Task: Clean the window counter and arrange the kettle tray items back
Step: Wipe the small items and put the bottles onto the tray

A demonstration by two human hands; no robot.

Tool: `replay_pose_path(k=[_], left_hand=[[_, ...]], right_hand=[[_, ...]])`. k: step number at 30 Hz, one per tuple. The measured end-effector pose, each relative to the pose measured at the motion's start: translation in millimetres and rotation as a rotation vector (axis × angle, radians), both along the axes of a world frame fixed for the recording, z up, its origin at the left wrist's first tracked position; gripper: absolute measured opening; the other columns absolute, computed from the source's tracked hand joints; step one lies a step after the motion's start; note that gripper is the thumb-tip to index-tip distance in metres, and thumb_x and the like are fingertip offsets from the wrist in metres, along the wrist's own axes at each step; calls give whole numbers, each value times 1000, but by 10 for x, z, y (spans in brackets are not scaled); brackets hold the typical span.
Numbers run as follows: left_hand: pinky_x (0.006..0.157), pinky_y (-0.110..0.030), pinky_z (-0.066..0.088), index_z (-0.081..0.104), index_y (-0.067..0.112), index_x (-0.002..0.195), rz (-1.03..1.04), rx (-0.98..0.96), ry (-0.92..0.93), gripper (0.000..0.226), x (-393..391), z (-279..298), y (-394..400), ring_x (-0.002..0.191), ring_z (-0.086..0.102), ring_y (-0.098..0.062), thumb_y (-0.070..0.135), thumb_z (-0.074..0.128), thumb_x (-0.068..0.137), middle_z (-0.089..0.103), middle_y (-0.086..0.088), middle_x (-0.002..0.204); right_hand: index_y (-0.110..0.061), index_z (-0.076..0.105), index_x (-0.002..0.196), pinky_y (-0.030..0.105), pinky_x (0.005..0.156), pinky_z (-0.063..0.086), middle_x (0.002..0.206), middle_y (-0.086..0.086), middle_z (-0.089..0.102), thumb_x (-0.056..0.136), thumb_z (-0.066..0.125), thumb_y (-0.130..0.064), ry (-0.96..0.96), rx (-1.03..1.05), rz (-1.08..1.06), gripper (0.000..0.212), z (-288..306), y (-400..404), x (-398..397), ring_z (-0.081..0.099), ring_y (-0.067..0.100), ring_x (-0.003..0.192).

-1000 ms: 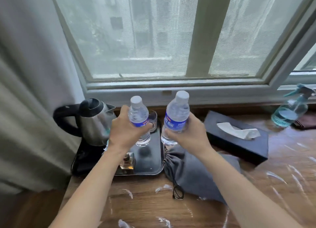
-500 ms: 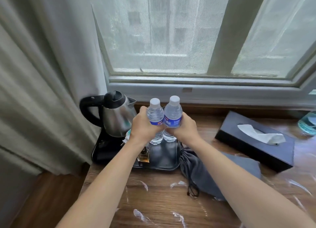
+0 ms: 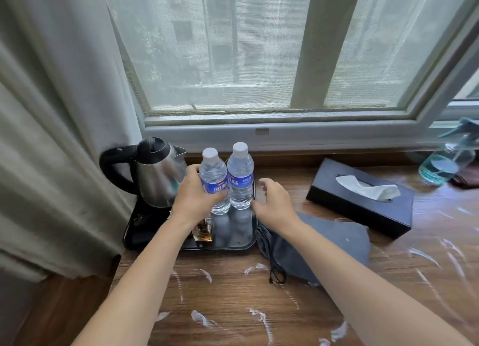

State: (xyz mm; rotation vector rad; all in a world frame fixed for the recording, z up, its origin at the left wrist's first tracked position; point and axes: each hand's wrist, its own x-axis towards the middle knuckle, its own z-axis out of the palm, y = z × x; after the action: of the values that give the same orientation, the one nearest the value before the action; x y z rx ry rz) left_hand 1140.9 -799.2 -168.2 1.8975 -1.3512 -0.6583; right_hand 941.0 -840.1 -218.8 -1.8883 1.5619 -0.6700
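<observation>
Two clear water bottles with blue labels stand upright side by side on the black tray (image 3: 233, 244). My left hand (image 3: 193, 195) grips the left bottle (image 3: 213, 174) around its label. The right bottle (image 3: 241, 174) stands free; my right hand (image 3: 272, 203) hovers just to its right with fingers spread, touching nothing. A steel kettle (image 3: 155, 174) with a black handle sits at the tray's left end. A small amber glass item (image 3: 203, 231) shows below my left wrist.
A grey drawstring bag (image 3: 324, 244) lies right of the tray. A black tissue box (image 3: 363, 195) sits farther right, and a blue spray bottle (image 3: 448, 161) near a dark cloth (image 3: 469, 177). White smears streak the wooden counter (image 3: 233, 306). A curtain (image 3: 51, 138) hangs at left.
Both bottles came down onto the tray. My right hand let go of the right bottle and drew back to the right; my left hand kept its hold.
</observation>
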Motion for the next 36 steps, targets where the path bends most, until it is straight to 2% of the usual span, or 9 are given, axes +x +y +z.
replay_pose_path(k=[4,8,12,18,23,26,29,32,36], left_hand=[[103,-37,46,40,16,151,22,34,-44,93,84,169,224,128,56,-20,35,91,76,57,-3,142],[100,-40,51,49,23,143,55,-32,-30,75,186,261,475,115,63,-15,33,88,79,61,2,131],[92,-36,53,59,23,132,152,-108,-15,54,440,221,655,101,67,-8,27,84,84,66,7,118],[93,-46,56,62,21,122,352,-190,45,35,1089,-87,771,91,68,-16,23,78,90,68,1,110],[103,-45,49,51,18,136,343,89,79,64,1765,-421,664,120,61,-26,50,78,87,62,-5,130],[101,-38,43,42,15,149,280,253,141,77,1968,-550,539,131,52,-28,50,77,89,53,-3,136],[96,-33,44,39,14,150,196,268,228,81,2027,-679,399,126,57,-26,48,78,88,59,-3,127],[83,-24,46,44,14,141,156,212,248,68,2006,-786,291,112,64,-21,37,80,88,64,3,109],[94,-30,46,44,23,133,66,139,227,62,2012,-910,199,112,60,-17,38,81,86,61,7,115]], right_hand=[[-8,61,132,29,100,45,125,9,63,91,68,-14,31,-4,-11,42,50,144,-273,60,22,114],[-12,68,116,28,88,50,100,-3,68,90,69,-15,32,14,-11,26,63,277,-498,61,13,86],[-15,68,116,11,75,48,91,-8,70,91,68,-12,-50,41,66,25,47,443,-442,65,2,79],[-18,44,145,37,92,55,108,-7,58,85,78,-23,-90,118,18,70,-45,327,-107,63,13,97],[-18,23,157,40,103,46,137,6,52,75,87,-27,-99,252,-34,105,-103,-47,126,51,24,128],[-18,18,158,44,105,49,144,6,51,65,92,-26,-90,390,-50,119,-164,-230,190,53,26,130],[-23,47,140,33,96,55,134,-7,62,54,94,-29,-97,373,54,99,-265,-354,227,63,13,119],[-28,64,115,14,78,54,106,-14,74,67,91,-8,-124,265,140,58,-210,-338,320,70,2,100],[-37,57,129,30,94,54,121,-17,70,63,97,-41,-214,226,151,77,-239,-331,375,66,1,112]])
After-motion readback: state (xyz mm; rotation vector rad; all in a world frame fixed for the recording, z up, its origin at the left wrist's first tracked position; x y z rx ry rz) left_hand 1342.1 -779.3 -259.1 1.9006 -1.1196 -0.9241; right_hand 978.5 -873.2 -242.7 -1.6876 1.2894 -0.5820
